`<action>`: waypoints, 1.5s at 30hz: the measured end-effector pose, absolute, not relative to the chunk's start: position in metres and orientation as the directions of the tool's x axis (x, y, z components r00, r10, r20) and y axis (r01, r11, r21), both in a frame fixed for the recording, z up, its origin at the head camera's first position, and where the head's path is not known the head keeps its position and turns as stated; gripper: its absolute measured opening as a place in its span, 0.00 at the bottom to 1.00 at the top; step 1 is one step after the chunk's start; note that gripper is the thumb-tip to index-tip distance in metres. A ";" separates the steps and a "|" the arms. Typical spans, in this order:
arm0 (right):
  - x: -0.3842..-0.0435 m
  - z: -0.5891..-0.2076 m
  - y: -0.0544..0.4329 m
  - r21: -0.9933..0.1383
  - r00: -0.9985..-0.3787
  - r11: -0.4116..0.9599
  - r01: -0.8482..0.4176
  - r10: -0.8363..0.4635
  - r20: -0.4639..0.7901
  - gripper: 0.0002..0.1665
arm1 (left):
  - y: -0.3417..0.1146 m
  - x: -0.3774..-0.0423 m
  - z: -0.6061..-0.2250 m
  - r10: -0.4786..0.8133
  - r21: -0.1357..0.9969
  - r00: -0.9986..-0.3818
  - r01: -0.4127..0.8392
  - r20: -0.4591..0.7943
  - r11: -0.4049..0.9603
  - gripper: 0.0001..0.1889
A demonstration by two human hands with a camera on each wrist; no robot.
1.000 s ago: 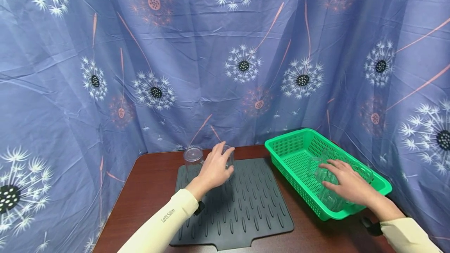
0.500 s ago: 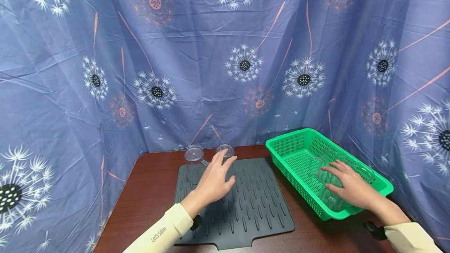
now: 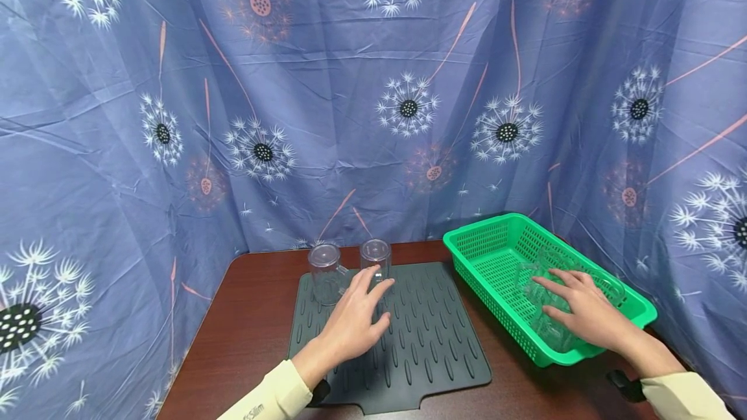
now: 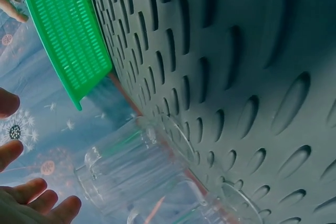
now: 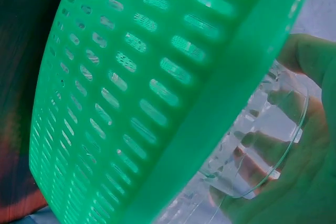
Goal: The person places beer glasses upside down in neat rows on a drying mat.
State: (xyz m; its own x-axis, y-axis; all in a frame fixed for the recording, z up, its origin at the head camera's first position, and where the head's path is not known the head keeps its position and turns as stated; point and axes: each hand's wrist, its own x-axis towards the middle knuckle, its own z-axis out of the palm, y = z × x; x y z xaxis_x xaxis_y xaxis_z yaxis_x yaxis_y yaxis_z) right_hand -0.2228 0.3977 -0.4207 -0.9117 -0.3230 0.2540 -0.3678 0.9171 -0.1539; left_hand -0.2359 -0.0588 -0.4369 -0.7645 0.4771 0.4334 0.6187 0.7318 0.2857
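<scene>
Blue curtain (image 3: 350, 115) behind the mat (image 3: 420, 329), brownish table (image 3: 251, 316) under it. Two clear mugs stand upside down at the mat's back left: an outer mug (image 3: 324, 256) and an inner mug (image 3: 375, 251), close together. My left hand (image 3: 357, 319) is over the mat just beside the inner one, fingers spread, nothing in them. Right of the mat is the green basket (image 3: 481, 242) with more mugs (image 3: 548, 332) jumbled inside, can't count them. My right hand (image 3: 578, 303) is down among those, fingers bent by a glass wall, but honestly can't tell if I've got a proper hold. Stuff that could bite me: yank one out and a snagged handle might drag its neighbour and chip it. Weak pinch on slick glass, it slips. Careless left knuckles could knock the inner mug into the other.
</scene>
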 end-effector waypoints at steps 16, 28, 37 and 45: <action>-0.223 -0.421 0.396 -0.151 -0.937 0.936 -0.319 -0.288 0.195 0.38 | -0.068 -0.212 -0.446 0.517 0.331 -0.798 0.600 0.311 0.728 0.30; -0.221 -0.422 0.396 -0.099 -0.925 0.938 -0.333 -0.305 0.226 0.38 | -0.072 -0.205 -0.461 0.516 0.343 -0.814 0.580 0.267 0.739 0.29; -0.220 -0.421 0.390 0.038 -0.930 0.959 -0.282 -0.283 0.235 0.38 | -0.073 -0.203 -0.469 0.517 0.339 -0.819 0.574 0.248 0.746 0.27; -0.221 -0.421 0.389 0.101 -0.907 0.952 -0.289 -0.306 0.288 0.37 | -0.073 -0.204 -0.472 0.516 0.353 -0.832 0.555 0.206 0.753 0.27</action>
